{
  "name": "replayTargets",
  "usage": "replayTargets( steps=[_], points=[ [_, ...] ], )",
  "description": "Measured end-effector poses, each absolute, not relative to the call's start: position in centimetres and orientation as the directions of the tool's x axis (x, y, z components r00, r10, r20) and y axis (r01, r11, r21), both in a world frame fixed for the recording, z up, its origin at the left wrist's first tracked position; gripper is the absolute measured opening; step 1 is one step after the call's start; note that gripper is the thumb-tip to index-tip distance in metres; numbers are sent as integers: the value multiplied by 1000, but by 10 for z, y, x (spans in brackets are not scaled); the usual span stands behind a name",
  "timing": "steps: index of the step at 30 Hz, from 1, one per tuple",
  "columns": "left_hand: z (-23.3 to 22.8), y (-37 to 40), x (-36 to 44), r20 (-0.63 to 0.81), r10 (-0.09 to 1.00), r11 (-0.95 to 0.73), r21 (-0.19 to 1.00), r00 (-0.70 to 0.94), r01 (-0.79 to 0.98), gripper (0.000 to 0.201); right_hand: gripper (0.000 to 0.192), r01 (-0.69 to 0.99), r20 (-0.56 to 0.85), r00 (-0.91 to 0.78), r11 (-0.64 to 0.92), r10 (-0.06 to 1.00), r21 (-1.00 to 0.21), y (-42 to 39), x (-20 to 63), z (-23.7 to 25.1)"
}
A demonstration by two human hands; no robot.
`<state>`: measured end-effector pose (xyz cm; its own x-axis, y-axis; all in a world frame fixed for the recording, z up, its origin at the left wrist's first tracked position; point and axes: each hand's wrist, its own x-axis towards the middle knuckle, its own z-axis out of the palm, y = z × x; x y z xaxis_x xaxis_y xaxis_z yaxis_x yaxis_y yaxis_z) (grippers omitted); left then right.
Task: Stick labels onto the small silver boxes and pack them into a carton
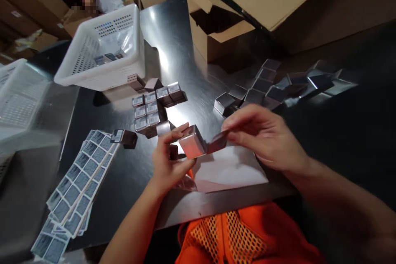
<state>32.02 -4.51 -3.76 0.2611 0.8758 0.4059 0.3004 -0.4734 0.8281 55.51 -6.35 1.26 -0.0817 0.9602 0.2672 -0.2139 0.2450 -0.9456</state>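
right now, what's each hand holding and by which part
The left hand holds a small shiny box by opposite sides between its fingers; the right hand pinches a dark piece by the end away from the box.

A small box [192, 142] with shiny, metallic-looking faces is held up in the left hand [165, 161], tilted, its broad face catching a pale pink-orange sheen and its narrower sides looking darker. Against its right side is a thin, dark reddish-brown flat piece [216, 142], slanting up to the fingertips of the right hand [262, 138], which pinch its far end. Whether this piece is a flap of the box or something separate cannot be made out, as it is slightly blurred.
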Motion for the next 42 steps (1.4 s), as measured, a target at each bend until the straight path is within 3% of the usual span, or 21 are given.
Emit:
replayTargets(
  steps=[2, 4, 10, 42],
  points=[
    [-36, -50, 321, 417, 842, -523, 785, 341, 331, 50, 43, -212, 52, -203, 7, 978, -977, -63, 552, 10],
    [-34, -53, 321, 424, 820, -557, 746, 385, 364, 51, 62, -225, -57, -255, -116, 965, -967, -64, 546, 8],
    [-27, -55, 321, 382, 857, -513, 706, 347, 488, 47, 66, -169, -154, -171, -183, 973, -969, -69, 535, 7],
    [-30, -56, 316, 388, 821, -568, 635, 420, 524, 55, 57, -63, -165, -107, -172, 981, -983, -70, 533, 2]
  ],
)
